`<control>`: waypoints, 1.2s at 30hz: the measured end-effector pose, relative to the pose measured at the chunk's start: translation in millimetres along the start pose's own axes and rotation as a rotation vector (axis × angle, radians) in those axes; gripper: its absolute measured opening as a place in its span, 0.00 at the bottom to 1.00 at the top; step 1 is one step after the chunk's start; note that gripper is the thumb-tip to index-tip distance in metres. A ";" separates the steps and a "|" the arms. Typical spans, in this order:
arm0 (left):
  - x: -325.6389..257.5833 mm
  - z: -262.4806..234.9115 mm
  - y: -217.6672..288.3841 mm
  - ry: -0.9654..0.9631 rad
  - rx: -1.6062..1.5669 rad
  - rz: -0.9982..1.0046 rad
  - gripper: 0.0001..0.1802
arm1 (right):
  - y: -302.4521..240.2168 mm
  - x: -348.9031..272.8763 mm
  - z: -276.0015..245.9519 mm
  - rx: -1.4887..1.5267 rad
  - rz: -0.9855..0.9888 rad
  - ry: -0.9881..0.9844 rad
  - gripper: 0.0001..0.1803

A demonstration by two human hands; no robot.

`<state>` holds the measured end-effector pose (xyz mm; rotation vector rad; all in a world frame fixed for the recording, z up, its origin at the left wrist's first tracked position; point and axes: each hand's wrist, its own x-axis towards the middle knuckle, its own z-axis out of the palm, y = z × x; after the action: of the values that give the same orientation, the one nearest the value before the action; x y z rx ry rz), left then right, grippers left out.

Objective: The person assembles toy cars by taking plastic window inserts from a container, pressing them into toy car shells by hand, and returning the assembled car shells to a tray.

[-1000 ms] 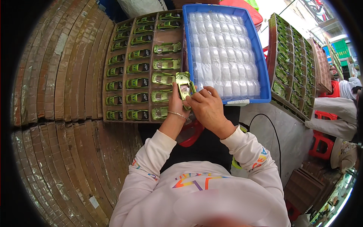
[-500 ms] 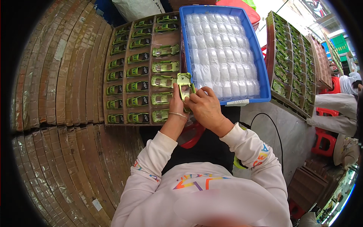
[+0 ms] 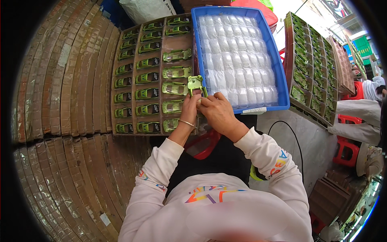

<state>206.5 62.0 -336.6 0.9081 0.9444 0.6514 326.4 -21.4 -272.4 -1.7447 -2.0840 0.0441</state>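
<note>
A light green toy car body shell (image 3: 195, 82) is between my two hands, over the edge where the brown tray meets the blue crate. My left hand (image 3: 188, 108) is closed round its near part, the fingers covering much of it. My right hand (image 3: 219, 113) pinches the shell's near right side with bent fingers; whatever lies under those fingertips is hidden. Just left of my hands, the brown partitioned tray (image 3: 162, 44) bears rows of green toy car bodies, many with black parts. Its right-hand column has open green shells (image 3: 173, 88) like the held one.
The blue plastic crate (image 3: 283, 90) to the right holds rows of clear-wrapped white pieces (image 3: 242, 58). Stacked brown trays (image 3: 52, 76) wall the left side. Another tray of green cars (image 3: 298, 76) stands farther right. A black cable (image 3: 296, 137) crosses the floor near red stools (image 3: 346, 151) and another person.
The shell has tilted, and its near part is now more covered by my fingers. My left hand has shifted slightly along it, while my right hand stays nearly in place.
</note>
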 end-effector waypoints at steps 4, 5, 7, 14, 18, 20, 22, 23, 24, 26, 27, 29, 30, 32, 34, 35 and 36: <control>3.2 -1.2 16.3 -0.089 0.565 0.045 0.15 | 2.2 -8.3 0.7 -0.005 0.010 0.003 0.09; 4.2 -2.1 11.5 -0.059 0.559 0.137 0.16 | 0.9 -9.3 2.3 -0.021 0.011 0.009 0.08; 2.7 -6.1 9.2 -0.045 0.555 0.119 0.16 | -1.3 -9.0 3.9 -0.036 0.013 0.016 0.07; 6.9 -24.0 -14.7 -0.044 0.495 0.055 0.16 | -4.8 0.3 -6.0 -0.090 -0.017 -0.197 0.04; 1.9 -15.7 -2.8 -0.001 0.468 0.170 0.16 | 6.7 -2.4 -14.9 0.124 -0.027 -0.027 0.09; -8.4 -1.3 21.1 -0.011 0.368 0.169 0.18 | 5.3 -7.3 -20.0 0.248 0.117 0.096 0.12; -3.2 -3.7 16.8 -0.039 0.311 0.154 0.18 | 1.2 -6.8 -18.7 0.372 0.266 0.218 0.16; -1.9 -4.4 15.1 -0.074 0.255 0.137 0.20 | -1.9 -5.3 -13.0 0.553 0.462 0.221 0.18; -4.3 -7.0 13.0 -0.075 0.257 0.135 0.20 | -4.0 -4.8 -6.5 0.734 0.659 0.220 0.20; -13.9 0.0 19.1 -0.095 0.346 0.167 0.22 | 4.3 -8.5 11.2 0.805 0.689 0.114 0.21; -14.3 -0.8 17.2 -0.101 0.345 0.166 0.22 | 7.9 -10.1 19.3 0.883 0.707 0.003 0.23; -15.9 -4.4 16.7 -0.154 0.529 0.260 0.23 | 10.8 -11.1 31.3 0.914 0.703 0.032 0.23; -17.3 -4.4 14.9 -0.153 0.529 0.260 0.23 | 11.9 -12.6 36.3 0.943 0.700 0.061 0.22; -21.0 -0.8 19.0 -0.134 0.519 0.280 0.23 | 10.0 -11.7 39.6 0.921 0.710 0.092 0.21; -21.2 -1.2 18.5 -0.120 0.547 0.291 0.23 | 7.6 -10.8 40.5 0.897 0.722 0.124 0.19; -21.2 -1.5 18.5 -0.107 0.574 0.302 0.24 | 6.2 -10.1 39.5 0.948 0.765 0.101 0.18; -21.1 -1.6 18.3 -0.108 0.575 0.300 0.24 | 4.9 -9.6 39.4 0.998 0.809 0.079 0.16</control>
<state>194.0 54.4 -312.7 1.6032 0.9204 0.5820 319.0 -20.0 -312.6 -1.6763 -0.8484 1.0182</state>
